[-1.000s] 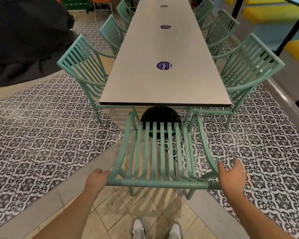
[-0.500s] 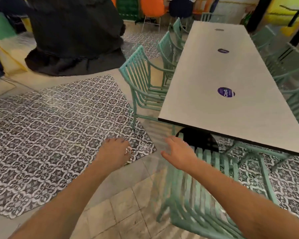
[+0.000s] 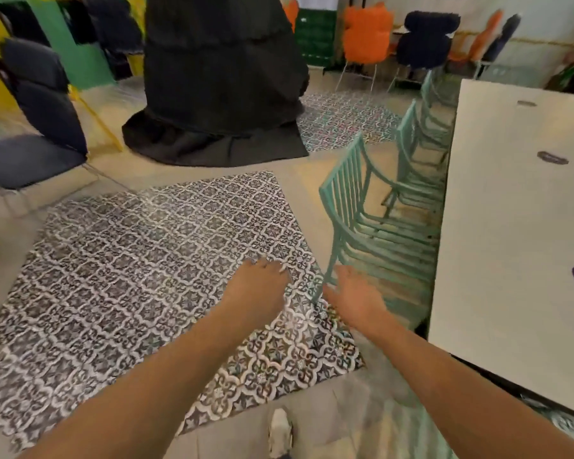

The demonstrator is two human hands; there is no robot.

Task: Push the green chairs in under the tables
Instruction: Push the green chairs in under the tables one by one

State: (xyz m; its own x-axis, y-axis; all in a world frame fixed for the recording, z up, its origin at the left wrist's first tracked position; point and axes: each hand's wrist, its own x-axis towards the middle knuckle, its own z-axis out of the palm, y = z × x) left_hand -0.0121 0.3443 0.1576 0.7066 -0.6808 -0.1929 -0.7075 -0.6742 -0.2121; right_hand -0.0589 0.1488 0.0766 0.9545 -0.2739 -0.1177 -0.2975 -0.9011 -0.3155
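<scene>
Just ahead of right grip (image 3: 353, 298): green chair (image 3: 371, 223).

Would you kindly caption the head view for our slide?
Both hands, left and right, reach empty toward the nearest green chair beside the long table.

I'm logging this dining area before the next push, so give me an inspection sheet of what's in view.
Surface: long pale table, bare except for round purple stickers.
Job's things: nearest green chair has its seat partly under the table edge; more green chairs line the same side behind it.
Clutter: nothing seen on the table.
Grippers: left hand and right hand hold nothing, reaching toward the nearest chair without touching it.
Cables: nothing seen.
Surroundings: patterned floor tiles, large black cover, orange chair.
</scene>
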